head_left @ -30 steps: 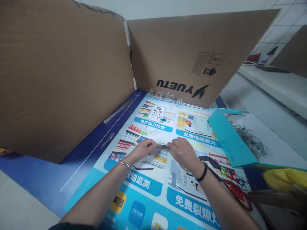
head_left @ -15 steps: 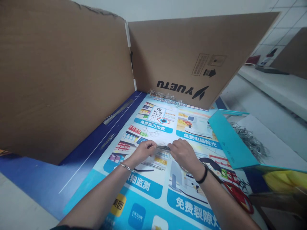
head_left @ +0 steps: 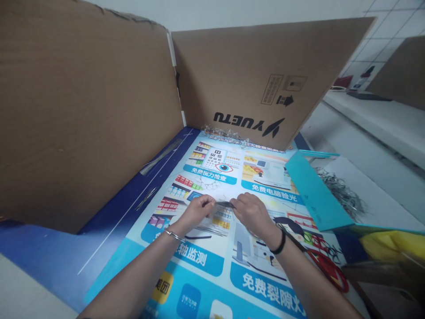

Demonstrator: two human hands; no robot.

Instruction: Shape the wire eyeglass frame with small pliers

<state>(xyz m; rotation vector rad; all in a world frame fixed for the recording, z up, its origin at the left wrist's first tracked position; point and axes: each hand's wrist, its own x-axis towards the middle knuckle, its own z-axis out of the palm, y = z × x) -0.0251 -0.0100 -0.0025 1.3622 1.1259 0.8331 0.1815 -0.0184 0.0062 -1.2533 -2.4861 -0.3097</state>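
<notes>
The thin dark strip (head_left: 225, 204) looks nearly straight, both ends hidden.

Plain pale wall (head_left: 252, 12) right across the top of the frame, and it gives way at the upper right to white tiles (head_left: 395, 33) crossed by dark lines, with a long white ledge (head_left: 375, 114) running below them to the right edge! Two big brown cardboard panels dominate, one (head_left: 83, 102) filling the left, the other (head_left: 232, 71) the upper centre, meeting in a corner, all under cool, dim, soft light.
</notes>
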